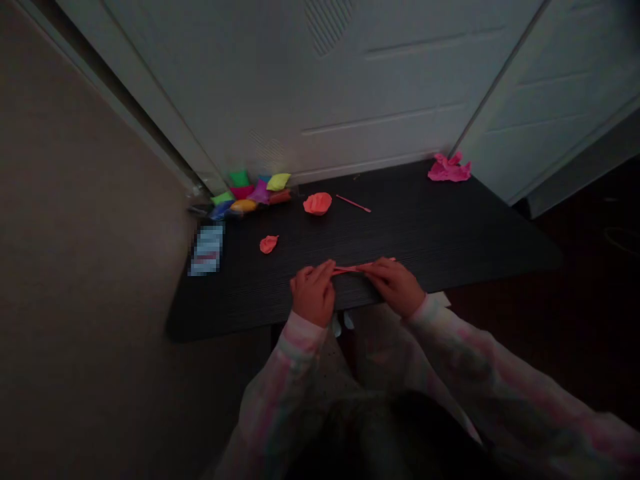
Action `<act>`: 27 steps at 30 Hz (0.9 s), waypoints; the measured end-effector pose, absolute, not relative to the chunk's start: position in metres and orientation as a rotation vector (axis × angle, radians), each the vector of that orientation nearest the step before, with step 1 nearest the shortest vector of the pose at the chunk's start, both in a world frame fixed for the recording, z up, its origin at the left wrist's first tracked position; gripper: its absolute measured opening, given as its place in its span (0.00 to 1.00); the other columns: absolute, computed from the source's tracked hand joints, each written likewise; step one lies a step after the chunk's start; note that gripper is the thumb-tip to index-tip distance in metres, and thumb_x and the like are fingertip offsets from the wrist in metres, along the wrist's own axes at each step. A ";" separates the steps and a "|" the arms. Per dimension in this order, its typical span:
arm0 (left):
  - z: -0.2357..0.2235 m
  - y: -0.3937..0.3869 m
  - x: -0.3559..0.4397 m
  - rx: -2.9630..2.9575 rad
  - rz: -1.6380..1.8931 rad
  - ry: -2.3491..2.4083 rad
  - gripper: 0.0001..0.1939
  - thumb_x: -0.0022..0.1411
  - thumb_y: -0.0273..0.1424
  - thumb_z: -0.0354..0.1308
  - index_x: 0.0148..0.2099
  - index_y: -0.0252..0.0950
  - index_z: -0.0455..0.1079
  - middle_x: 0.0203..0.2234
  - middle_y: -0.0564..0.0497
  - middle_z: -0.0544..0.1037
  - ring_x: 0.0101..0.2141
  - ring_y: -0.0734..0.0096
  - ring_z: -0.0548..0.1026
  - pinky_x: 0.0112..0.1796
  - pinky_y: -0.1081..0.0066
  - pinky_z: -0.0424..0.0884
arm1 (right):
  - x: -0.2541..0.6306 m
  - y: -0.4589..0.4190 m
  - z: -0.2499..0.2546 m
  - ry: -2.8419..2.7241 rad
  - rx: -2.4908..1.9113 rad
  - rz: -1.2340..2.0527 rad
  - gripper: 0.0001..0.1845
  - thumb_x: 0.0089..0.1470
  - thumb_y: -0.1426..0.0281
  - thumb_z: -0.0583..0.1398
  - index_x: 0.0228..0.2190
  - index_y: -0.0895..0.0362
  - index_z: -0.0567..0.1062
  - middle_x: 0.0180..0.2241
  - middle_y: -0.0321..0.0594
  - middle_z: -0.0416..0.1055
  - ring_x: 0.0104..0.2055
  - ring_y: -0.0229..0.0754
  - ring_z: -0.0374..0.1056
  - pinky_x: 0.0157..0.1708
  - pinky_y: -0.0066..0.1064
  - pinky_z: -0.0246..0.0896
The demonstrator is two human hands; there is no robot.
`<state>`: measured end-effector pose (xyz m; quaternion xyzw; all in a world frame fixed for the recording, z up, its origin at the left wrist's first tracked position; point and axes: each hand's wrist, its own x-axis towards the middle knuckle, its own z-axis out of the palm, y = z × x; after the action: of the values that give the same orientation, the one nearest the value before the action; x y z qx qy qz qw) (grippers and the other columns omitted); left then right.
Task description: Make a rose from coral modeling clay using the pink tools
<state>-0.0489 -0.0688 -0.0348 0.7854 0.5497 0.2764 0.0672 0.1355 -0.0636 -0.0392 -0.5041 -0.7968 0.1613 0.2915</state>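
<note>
A thin coral-coloured strip of what looks like modelling clay (pixel 353 269) stretches between my hands, close above the front part of the dark table. It looks like two strands that meet near the middle. My left hand (pixel 313 293) is closed on its left end, fingers bent together. My right hand (pixel 397 287) pinches the other side, and a bit of coral shows past its fingertips. Beyond the hands lies a coral bowl-shaped piece (pixel 317 204) with a ruffled edge. A smaller coral lump (pixel 269 244) rests to the left of it.
A slim pink stick-like tool (pixel 353 203) lies right of the bowl-shaped piece. Several colourful packets (pixel 260 192) are heaped at the back left, above a blurred light-blue item (pixel 207 250). Crumpled pink material (pixel 450 168) sits at the back right. White panelled doors (pixel 390 87) border the dark table (pixel 480 227).
</note>
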 end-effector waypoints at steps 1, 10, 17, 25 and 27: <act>-0.036 -0.069 -0.054 2.322 0.910 1.692 0.19 0.52 0.26 0.45 0.47 0.36 0.61 0.43 0.52 0.68 0.40 0.65 0.60 0.39 0.63 0.57 | 0.136 -0.063 -0.039 -2.043 -1.343 0.478 0.14 0.51 0.71 0.49 0.38 0.54 0.69 0.29 0.38 0.65 0.33 0.36 0.61 0.34 0.29 0.54; -0.044 -0.072 -0.082 2.233 1.122 1.783 0.16 0.53 0.25 0.43 0.43 0.34 0.65 0.39 0.49 0.72 0.37 0.68 0.64 0.39 0.65 0.59 | 0.126 -0.064 -0.037 -1.978 -1.251 0.553 0.14 0.50 0.72 0.50 0.38 0.55 0.69 0.29 0.38 0.64 0.33 0.36 0.61 0.34 0.29 0.56; -0.041 -0.077 -0.063 2.425 0.819 1.778 0.20 0.50 0.23 0.44 0.45 0.39 0.64 0.41 0.54 0.70 0.36 0.64 0.61 0.36 0.63 0.57 | 0.126 -0.069 -0.041 -2.201 -1.254 0.366 0.15 0.51 0.71 0.48 0.41 0.55 0.68 0.32 0.41 0.66 0.36 0.39 0.60 0.36 0.33 0.55; -0.035 -0.080 -0.060 2.471 0.688 1.800 0.19 0.51 0.25 0.45 0.46 0.39 0.63 0.43 0.55 0.69 0.37 0.63 0.61 0.35 0.63 0.55 | 0.125 -0.071 -0.039 -2.313 -1.289 0.225 0.16 0.50 0.72 0.48 0.40 0.56 0.69 0.28 0.41 0.65 0.33 0.39 0.58 0.34 0.32 0.53; -0.033 -0.082 -0.057 2.495 0.643 1.782 0.19 0.51 0.25 0.45 0.47 0.40 0.62 0.43 0.56 0.69 0.37 0.63 0.61 0.35 0.62 0.55 | 0.125 -0.072 -0.040 -2.331 -1.282 0.191 0.16 0.50 0.73 0.48 0.40 0.55 0.69 0.28 0.41 0.65 0.32 0.39 0.58 0.33 0.32 0.53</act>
<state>-0.0575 -0.0819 -0.0333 0.7965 0.5688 0.2052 0.0043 0.1252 -0.0715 -0.0398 -0.4671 -0.8495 0.0697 0.2353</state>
